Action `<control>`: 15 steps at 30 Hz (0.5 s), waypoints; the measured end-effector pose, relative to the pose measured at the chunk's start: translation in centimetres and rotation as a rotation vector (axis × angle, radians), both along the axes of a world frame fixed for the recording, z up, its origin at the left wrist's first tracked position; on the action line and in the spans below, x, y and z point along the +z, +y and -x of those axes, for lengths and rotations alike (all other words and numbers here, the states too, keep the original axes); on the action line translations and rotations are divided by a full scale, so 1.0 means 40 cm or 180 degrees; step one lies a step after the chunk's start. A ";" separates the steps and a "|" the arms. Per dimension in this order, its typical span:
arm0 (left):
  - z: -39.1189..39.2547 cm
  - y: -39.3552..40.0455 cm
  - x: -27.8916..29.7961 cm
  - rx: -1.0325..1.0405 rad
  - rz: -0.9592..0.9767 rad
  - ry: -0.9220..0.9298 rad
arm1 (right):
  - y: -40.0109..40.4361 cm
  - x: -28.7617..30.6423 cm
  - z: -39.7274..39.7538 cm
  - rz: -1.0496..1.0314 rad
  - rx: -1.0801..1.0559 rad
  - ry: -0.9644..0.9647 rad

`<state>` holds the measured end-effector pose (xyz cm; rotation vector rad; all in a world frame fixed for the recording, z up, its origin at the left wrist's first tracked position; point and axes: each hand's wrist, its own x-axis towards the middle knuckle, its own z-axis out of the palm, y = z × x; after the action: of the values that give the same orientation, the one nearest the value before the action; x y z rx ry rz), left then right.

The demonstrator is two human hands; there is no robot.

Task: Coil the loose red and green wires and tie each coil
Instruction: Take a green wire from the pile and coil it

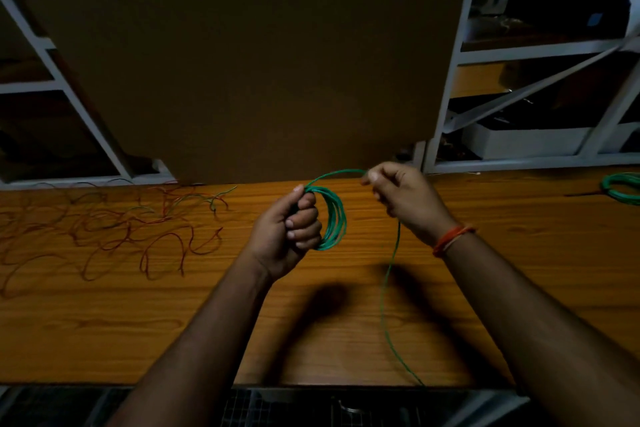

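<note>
Holding: my left hand (289, 230) grips the green coil (333, 218) above the table (104, 322), its loops standing up tall.
Pinching: my right hand (401, 196) pinches the green wire (389, 274), which hangs down toward me.
Lying: red wires (104, 232) on my left.

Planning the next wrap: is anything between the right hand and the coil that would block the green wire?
Nothing visible. The right hand pinches the wire, which arcs freely across an open gap to the coil gripped by the left hand.
</note>
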<state>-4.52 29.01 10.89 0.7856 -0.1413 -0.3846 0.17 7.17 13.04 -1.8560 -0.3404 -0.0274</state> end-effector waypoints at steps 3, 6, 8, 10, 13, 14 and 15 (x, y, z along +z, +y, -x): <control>-0.007 0.011 0.005 0.0280 0.0394 0.0227 | -0.008 -0.071 0.024 0.0252 0.0092 0.0189; -0.018 0.028 0.008 0.0621 0.0628 0.0367 | -0.008 -0.143 0.056 0.0052 0.0273 0.0585; -0.026 0.044 0.011 0.0797 0.0696 0.0437 | -0.015 -0.182 0.076 -0.0377 0.0219 0.0827; -0.030 0.062 0.013 0.0989 0.0772 0.0534 | -0.035 -0.209 0.096 -0.0663 -0.0044 0.0914; -0.030 0.091 0.016 0.1269 0.0957 0.0626 | -0.076 -0.247 0.130 -0.0572 -0.0558 0.0962; -0.031 0.098 0.016 0.1322 0.1011 0.0623 | -0.088 -0.258 0.142 -0.0404 -0.0705 0.0935; -0.032 0.101 0.015 0.1361 0.1039 0.0613 | -0.097 -0.264 0.154 -0.0106 -0.0831 0.0875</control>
<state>-3.24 33.06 11.49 0.4356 0.1423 -0.0264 -5.99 3.30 2.48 -1.8321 0.0931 0.0431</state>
